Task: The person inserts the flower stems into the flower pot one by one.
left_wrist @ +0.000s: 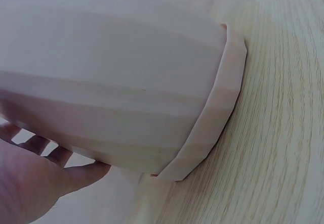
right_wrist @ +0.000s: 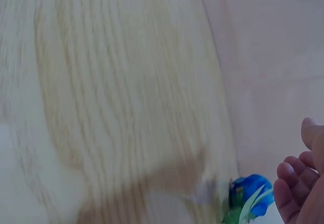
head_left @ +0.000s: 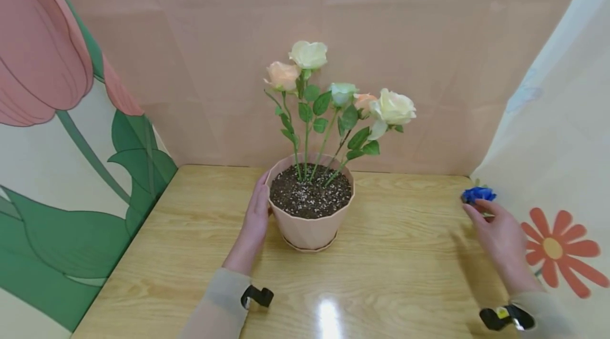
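A pale pink faceted flowerpot [head_left: 312,230] stands on its saucer [left_wrist: 223,110], filled with dark, white-flecked soil [head_left: 310,193]. Several artificial roses rise from the soil, among them a white rose [head_left: 394,107], a peach rose [head_left: 283,75] and a pale blue-green rose [head_left: 343,94]. My left hand [head_left: 257,217] rests against the pot's left side, its fingers spread along the wall in the left wrist view. At the table's far right, my right hand [head_left: 502,233] is beside a blue flower [head_left: 478,194] with green leaves. In the right wrist view, thumb and fingers stand apart, with no grip on the blue flower visible.
The light wooden table [head_left: 395,275] ends at a pink cloth backdrop [head_left: 219,63]. A pale panel with a red printed flower [head_left: 553,249] borders the right side. On the left is a panel with a large printed tulip [head_left: 43,42].
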A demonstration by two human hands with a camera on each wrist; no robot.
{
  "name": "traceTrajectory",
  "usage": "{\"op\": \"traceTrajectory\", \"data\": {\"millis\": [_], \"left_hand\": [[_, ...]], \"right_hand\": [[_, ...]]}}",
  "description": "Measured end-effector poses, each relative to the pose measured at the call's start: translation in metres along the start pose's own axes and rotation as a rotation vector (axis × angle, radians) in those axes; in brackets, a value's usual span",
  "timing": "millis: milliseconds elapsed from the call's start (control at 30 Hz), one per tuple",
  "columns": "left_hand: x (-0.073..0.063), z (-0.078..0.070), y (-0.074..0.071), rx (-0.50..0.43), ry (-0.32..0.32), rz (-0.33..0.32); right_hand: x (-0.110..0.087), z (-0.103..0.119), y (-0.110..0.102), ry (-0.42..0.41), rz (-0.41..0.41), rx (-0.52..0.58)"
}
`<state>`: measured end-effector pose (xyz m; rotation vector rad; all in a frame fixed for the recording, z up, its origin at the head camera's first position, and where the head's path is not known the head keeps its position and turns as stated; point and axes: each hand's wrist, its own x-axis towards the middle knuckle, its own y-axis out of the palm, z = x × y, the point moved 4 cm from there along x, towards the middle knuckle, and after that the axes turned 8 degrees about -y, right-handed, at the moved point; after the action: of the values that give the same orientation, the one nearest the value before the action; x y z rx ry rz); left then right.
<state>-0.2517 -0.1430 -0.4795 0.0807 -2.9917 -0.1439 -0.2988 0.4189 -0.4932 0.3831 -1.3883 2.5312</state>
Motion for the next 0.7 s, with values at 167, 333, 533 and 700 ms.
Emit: {"op": "traceTrajectory", "data": {"millis": [167,333,533,700], "left_hand": [[-0.001,-0.001,0.0,-0.001,-0.001,0.006],[-0.001,-0.001,0.0,-0.009,0.014,0.011],[0.0,0.0,0.0,-0.012,0.022,0.012],[0.0,0.001,0.0,-0.005,0.022,0.016]], "right_hand": [[-0.001,-0.021,0.0,0.024,-0.007,-0.005],[-0.004,-0.039,-0.005,0.083,0.033,-0.03],[-0.008,-0.062,-0.007,0.143,0.064,-0.042],[-0.012,-0.079,-0.006,0.171,0.097,-0.047]]}}
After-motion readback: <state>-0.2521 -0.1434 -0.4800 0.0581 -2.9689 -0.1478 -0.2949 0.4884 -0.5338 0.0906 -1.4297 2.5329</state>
